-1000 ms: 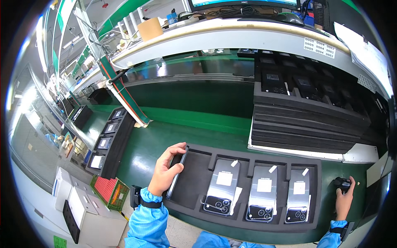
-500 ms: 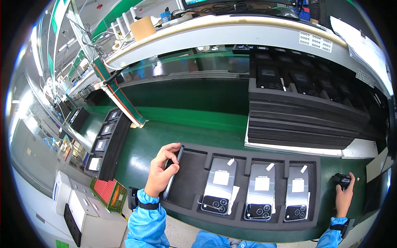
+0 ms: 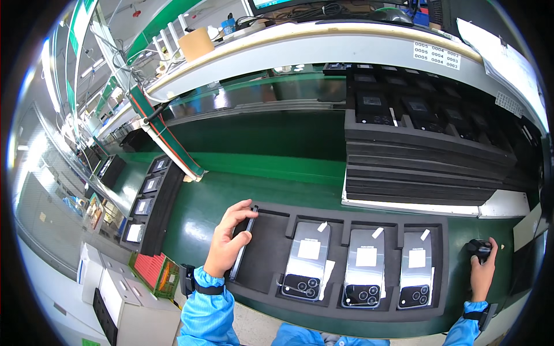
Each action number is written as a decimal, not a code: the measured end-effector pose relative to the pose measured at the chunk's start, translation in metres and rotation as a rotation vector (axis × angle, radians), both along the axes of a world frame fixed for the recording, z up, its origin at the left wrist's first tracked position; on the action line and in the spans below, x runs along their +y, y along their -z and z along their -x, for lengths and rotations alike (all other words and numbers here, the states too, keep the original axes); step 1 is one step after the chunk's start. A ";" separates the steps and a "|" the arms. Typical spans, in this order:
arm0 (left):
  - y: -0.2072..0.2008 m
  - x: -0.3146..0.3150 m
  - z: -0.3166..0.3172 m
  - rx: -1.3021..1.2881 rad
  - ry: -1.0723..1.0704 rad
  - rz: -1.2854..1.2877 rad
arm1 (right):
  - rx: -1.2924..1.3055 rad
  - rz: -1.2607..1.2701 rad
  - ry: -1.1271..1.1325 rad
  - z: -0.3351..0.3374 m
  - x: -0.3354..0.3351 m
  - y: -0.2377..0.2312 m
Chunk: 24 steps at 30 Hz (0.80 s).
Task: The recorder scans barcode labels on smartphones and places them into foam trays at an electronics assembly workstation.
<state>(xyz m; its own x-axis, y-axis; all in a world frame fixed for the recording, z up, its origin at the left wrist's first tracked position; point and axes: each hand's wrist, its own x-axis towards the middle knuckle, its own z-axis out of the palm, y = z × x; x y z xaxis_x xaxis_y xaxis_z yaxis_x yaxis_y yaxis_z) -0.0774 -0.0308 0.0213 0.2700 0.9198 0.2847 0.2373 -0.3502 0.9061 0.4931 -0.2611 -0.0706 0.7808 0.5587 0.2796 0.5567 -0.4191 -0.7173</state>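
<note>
My left hand point(image 3: 224, 245) grips a phone point(image 3: 244, 245) that stands on its edge at the left end of a black foam tray point(image 3: 346, 217). Thumb and fingers close around it; its faces are mostly hidden. Three phones lie back up in the tray: a left one point(image 3: 306, 274), a middle one point(image 3: 365, 277) and a right one point(image 3: 414, 277). Each bears a white label and a small white tab at its top. To the right of the tray, my right hand point(image 3: 482, 271) is closed on a small black rounded device point(image 3: 477, 249), its kind unclear.
Stacked black foam trays point(image 3: 415, 155) holding more phones rise at the back right. Another tray of phones point(image 3: 151, 196) lies left, beside a slanted post point(image 3: 164, 132). A shelf point(image 3: 311, 43) crosses above the green table point(image 3: 271, 179). A red and green crate point(image 3: 156, 274) stands lower left.
My left fingers have shifted slightly on the upright phone, the forefinger now reaching over its top end. My right hand stays on the black device. The whole view has moved a little.
</note>
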 end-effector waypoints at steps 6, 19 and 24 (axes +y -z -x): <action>0.009 0.001 0.007 -0.020 0.000 -0.066 | 0.067 0.040 0.012 0.003 -0.001 -0.006; 0.004 0.005 0.004 -0.042 0.020 0.042 | -0.142 -0.184 0.056 -0.032 -0.009 0.021; 0.002 0.002 0.005 -0.012 -0.009 0.041 | 0.181 -0.718 0.269 -0.155 -0.059 -0.003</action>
